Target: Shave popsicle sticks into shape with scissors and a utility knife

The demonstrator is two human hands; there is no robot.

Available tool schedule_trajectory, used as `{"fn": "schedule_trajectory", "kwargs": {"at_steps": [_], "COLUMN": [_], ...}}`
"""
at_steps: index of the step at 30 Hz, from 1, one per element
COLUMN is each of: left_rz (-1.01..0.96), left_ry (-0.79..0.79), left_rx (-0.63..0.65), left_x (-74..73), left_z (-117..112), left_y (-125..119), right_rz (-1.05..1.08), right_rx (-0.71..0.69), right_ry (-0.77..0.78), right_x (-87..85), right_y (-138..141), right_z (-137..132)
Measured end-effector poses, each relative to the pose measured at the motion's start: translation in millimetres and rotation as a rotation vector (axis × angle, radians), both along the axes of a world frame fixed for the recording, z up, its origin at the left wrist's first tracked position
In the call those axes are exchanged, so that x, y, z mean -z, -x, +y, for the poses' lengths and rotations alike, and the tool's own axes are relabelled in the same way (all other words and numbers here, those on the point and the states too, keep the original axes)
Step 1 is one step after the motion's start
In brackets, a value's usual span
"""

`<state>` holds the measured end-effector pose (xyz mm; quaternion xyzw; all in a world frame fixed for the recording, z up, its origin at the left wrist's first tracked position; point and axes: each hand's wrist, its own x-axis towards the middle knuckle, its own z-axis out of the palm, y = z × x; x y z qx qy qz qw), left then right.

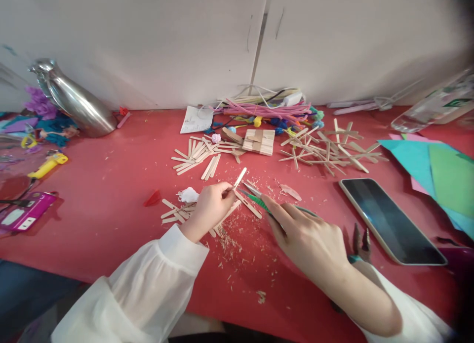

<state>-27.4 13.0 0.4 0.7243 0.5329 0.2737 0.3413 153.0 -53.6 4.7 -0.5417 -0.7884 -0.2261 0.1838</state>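
Note:
Pinched in my left hand [213,207] is a wooden craft stick [240,177], its free end pointing up and away from me. My right hand [305,232] grips a pair of scissors [257,194], whose blades are parted beside the stick; I cannot tell whether they touch it. Below the blades lies a notched craft stick [249,205] among wood shavings [231,241]. More loose craft sticks [174,212] lie partly behind my left hand, near a small white scrap [188,194].
Behind my hands are piled craft sticks [198,152], a bundled stack [258,142] and joined stick pieces [329,148]. A phone [390,222] and pliers [361,241] lie at right. A metal jug [76,101] and yellow glue gun [48,166] are at left.

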Motion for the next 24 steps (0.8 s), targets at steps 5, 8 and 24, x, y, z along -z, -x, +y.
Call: {"fn": "schedule_trajectory", "kwargs": {"at_steps": [5,8,24], "left_rz": [0.067,-0.032,-0.534], "left_ry": [-0.059,-0.029,0.201], "left_rx": [-0.017,-0.016,-0.077], "left_x": [-1.7,0.3,7.4], "left_z": [1,1,-1], "left_y": [3,3,-5], "right_rz": [0.036,0.408,0.838], "right_rx": [0.124,0.228,-0.031], "right_ry": [0.039,0.295,0.606], "right_x": [-1.8,-5.2,-5.5], "right_y": [-10,-16,-12], "right_z": [6,15,20]}}
